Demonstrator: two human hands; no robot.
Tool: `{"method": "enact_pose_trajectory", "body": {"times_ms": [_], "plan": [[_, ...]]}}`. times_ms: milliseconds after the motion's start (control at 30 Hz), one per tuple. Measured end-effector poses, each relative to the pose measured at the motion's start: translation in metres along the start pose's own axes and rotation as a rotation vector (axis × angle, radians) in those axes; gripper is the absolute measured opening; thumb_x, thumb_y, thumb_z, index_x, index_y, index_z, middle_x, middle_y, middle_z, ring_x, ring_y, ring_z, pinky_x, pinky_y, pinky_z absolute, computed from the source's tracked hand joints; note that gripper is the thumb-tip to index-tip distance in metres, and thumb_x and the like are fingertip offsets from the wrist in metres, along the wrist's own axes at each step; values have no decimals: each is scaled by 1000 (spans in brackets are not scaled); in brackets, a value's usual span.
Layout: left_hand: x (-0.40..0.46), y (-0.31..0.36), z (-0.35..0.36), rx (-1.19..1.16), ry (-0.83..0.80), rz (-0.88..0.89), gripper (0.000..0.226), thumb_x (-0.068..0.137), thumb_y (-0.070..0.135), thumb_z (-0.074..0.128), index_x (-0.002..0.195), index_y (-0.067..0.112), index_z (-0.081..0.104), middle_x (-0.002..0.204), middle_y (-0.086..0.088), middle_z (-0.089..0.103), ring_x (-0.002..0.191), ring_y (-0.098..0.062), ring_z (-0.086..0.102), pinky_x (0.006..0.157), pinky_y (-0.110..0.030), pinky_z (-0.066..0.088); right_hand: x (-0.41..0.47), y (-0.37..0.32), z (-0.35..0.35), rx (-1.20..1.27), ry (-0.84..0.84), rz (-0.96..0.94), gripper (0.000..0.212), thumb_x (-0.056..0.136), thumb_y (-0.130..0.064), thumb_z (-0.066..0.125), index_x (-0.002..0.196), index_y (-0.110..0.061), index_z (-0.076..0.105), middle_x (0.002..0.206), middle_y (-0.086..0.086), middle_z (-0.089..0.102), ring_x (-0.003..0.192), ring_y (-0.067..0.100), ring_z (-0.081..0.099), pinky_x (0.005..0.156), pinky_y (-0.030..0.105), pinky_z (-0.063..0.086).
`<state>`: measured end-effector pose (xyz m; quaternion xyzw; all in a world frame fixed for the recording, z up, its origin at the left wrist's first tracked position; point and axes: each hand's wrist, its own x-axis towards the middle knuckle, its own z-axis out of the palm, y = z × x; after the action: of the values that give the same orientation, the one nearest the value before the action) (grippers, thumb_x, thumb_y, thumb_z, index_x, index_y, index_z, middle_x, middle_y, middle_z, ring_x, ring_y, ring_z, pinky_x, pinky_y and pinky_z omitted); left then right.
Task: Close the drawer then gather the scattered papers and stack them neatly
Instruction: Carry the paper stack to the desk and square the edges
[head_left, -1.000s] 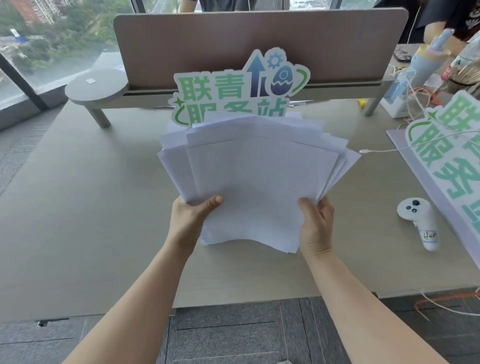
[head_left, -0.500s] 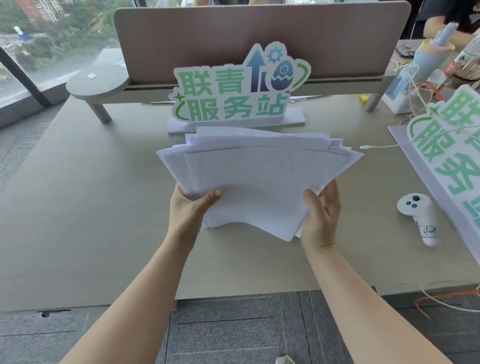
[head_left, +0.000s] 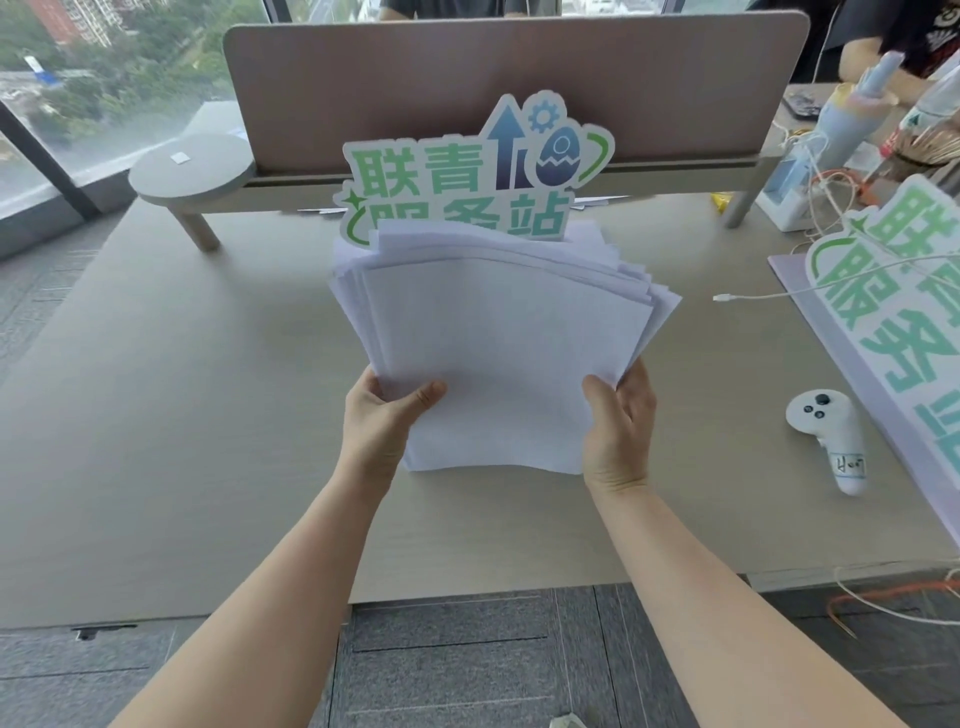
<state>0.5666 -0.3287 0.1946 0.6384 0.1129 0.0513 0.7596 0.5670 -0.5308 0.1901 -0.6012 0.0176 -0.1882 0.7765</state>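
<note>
A thick bundle of white papers (head_left: 498, 332) stands tilted upright over the beige desk (head_left: 182, 395), its bottom edge near or on the desktop. The sheets' top edges are fanned and uneven. My left hand (head_left: 384, 426) grips the bundle's lower left side, thumb across the front sheet. At the lower right side my right hand (head_left: 618, 421) holds it the same way. No drawer is in view.
A green and white cut-out sign (head_left: 467, 171) stands behind the papers, before a brown desk divider (head_left: 519, 88). A second sign (head_left: 904, 322) lies at the right. A white controller (head_left: 831, 436) and a charging cable (head_left: 737, 297) lie right of my hands.
The bundle dropped towards the desk half a second ago, then rose more upright again, now hiding the sign's lower part. The sheets look more closely squared than a second ago.
</note>
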Motion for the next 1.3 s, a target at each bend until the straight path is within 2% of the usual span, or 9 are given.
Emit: {"method": "enact_pose_trajectory", "body": {"times_ms": [133, 300, 400, 500, 733, 867, 1000, 1133, 1300], "plan": [[-6, -8, 1, 47, -13, -68, 29, 60, 14, 78, 89, 14, 70, 76, 8, 76, 72, -7, 70, 64, -21, 54, -2, 7, -5, 12, 18, 62, 17, 76, 1, 46, 87, -9, 56, 83, 3, 57, 80, 20, 51, 72, 35, 41], [-2, -5, 4, 22, 9, -31, 24, 62, 6, 76, 84, 11, 67, 69, 10, 73, 64, -6, 67, 60, -21, 53, 1, 0, 5, -3, 53, -32, 23, 76, 4, 43, 81, -15, 56, 74, -13, 58, 73, 12, 49, 67, 25, 40], [1, -5, 0, 42, 2, -31, 27, 69, -5, 78, 88, 11, 68, 73, 9, 75, 68, -7, 70, 63, -21, 54, 2, 3, 5, -34, 51, -22, 21, 77, 2, 46, 85, -13, 58, 75, -14, 61, 74, 11, 52, 68, 24, 43], [-1, -10, -6, 110, -20, -88, 30, 63, 3, 82, 89, 12, 71, 78, 7, 77, 75, -9, 72, 66, -21, 55, -3, 10, 2, -69, 20, 27, 24, 79, -1, 48, 96, -10, 62, 87, -6, 67, 83, 15, 60, 74, 29, 49], [-6, -13, 0, 87, -13, -160, 32, 66, 2, 79, 96, 12, 70, 84, 4, 76, 78, -14, 72, 68, -24, 56, -7, 12, 4, -43, 64, 105, 12, 76, -3, 48, 79, -11, 57, 65, -17, 60, 63, 3, 53, 60, 18, 44], [-3, -14, 1, 198, 75, -169, 10, 77, -1, 73, 75, 8, 69, 68, 2, 69, 68, -18, 62, 65, -31, 50, -7, 9, -1, -51, 28, 100, 26, 77, -3, 53, 100, -16, 57, 95, 3, 63, 87, 18, 57, 80, 33, 48], [5, -3, -5, 317, 96, -39, 25, 75, 1, 70, 61, 20, 65, 59, 12, 61, 62, -15, 52, 62, -30, 43, 5, -4, -5, -190, 150, 108, 64, 81, 0, 61, 132, -31, 40, 113, 1, 58, 97, 13, 59, 88, 29, 48], [17, 24, -9, 686, 114, 184, 9, 74, 10, 62, 72, 18, 58, 57, 6, 48, 61, -16, 39, 56, -27, 34, 22, -23, -9, -465, 204, -18, 88, 78, -6, 69, 151, -30, 25, 148, -10, 37, 135, 11, 38, 110, 23, 32], [26, 73, 1, 1142, 15, 444, 24, 75, 13, 57, 57, 15, 40, 49, 1, 38, 59, -29, 39, 52, -32, 33, 39, -38, -5, -662, -12, -125, 89, 72, -13, 71, 149, -30, 30, 137, -36, 34, 132, 4, 37, 109, 25, 28]]}}
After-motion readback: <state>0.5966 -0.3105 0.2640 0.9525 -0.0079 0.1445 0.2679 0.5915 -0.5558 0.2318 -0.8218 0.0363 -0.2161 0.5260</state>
